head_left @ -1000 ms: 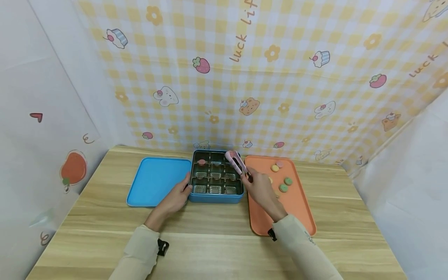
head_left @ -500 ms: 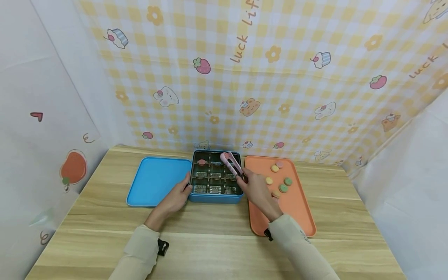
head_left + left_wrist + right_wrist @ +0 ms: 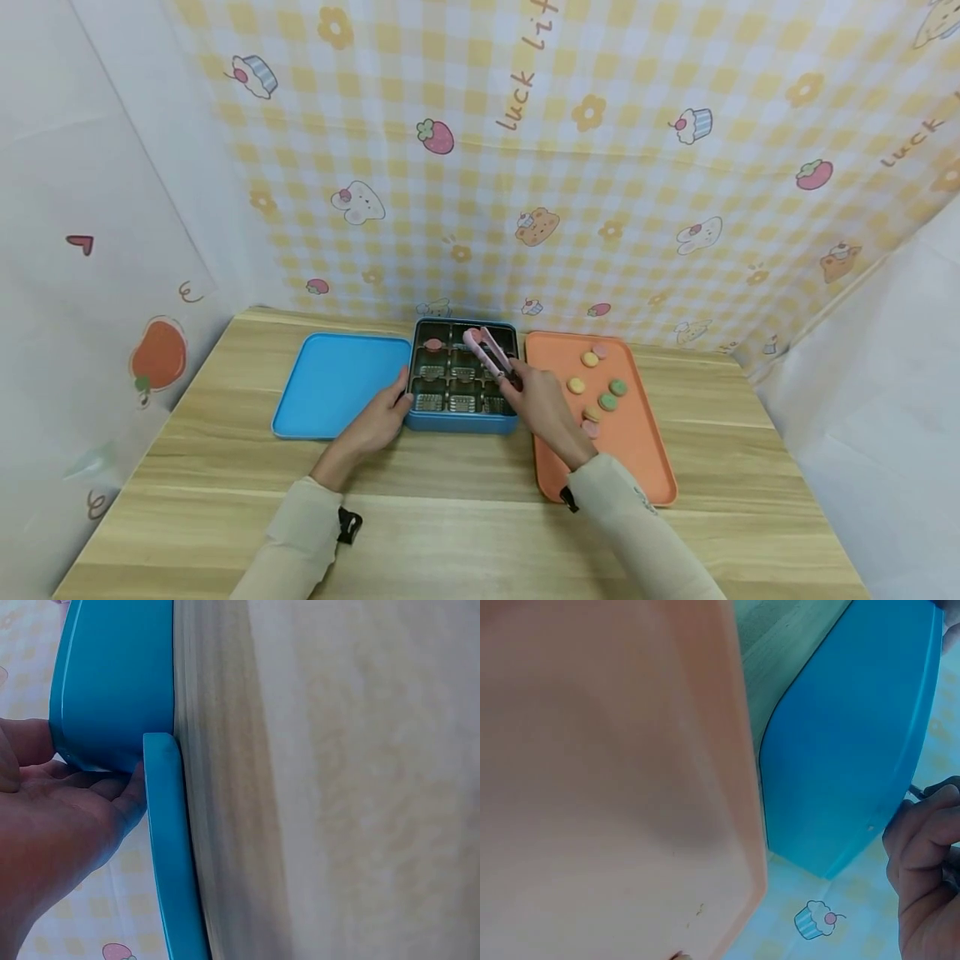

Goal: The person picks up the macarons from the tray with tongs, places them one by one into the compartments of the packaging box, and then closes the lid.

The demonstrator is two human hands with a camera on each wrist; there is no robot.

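My left hand (image 3: 377,418) holds the left side of a blue box (image 3: 463,423); in the left wrist view its thumb is at the rim and its fingers lie along the wall. Inside the box is a clear divided insert (image 3: 462,403), with a red-pink macaron (image 3: 433,344) in its back left compartment. My right hand (image 3: 540,408) grips pink tongs (image 3: 492,357) over the box, tips above the back middle compartment. A reddish-pink macaron (image 3: 477,335) shows between the tips. In the right wrist view the tongs are mostly hidden behind my fingers (image 3: 922,859).
An orange tray (image 3: 630,467) stands right of the box, bearing several macarons, among them green (image 3: 608,402), yellow (image 3: 576,386) and pink (image 3: 590,429) ones. A flat blue lid (image 3: 337,387) lies left of the box. A patterned cloth (image 3: 480,167) hangs behind the table.
My right hand has moved the tongs leftward, from the back right compartment to the back middle one. The left hand has kept its hold on the box.
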